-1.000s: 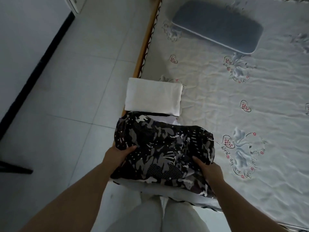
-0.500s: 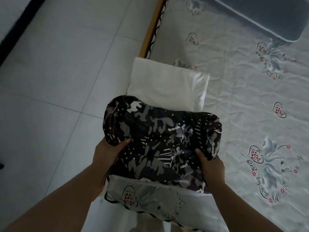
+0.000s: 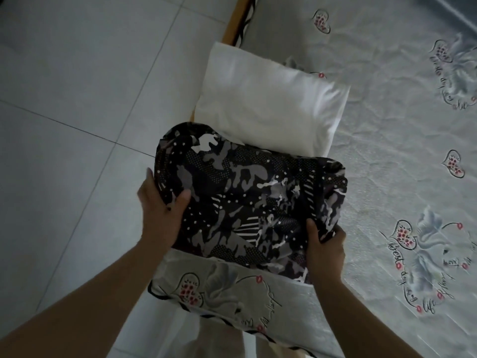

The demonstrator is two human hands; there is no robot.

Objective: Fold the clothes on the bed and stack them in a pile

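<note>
A folded black, grey and white camouflage garment (image 3: 247,202) is held just above the near left corner of the bed. My left hand (image 3: 160,210) grips its left edge, thumb on top and fingers underneath. My right hand (image 3: 326,244) grips its near right corner the same way. Just beyond it a folded white garment (image 3: 271,104) lies on the bed at the left edge; the camouflage garment's far edge overlaps its near edge.
The bed sheet (image 3: 400,164) is pale grey with heart and flower prints and spreads to the right. A wooden bed frame edge (image 3: 233,24) runs along the left. Grey floor tiles (image 3: 77,99) lie left of the bed. My legs show below.
Both hands have carried the camouflage garment forward toward the white folded garment. The camera has tilted down and closer, so the grey pillow at the far end has left the view.
</note>
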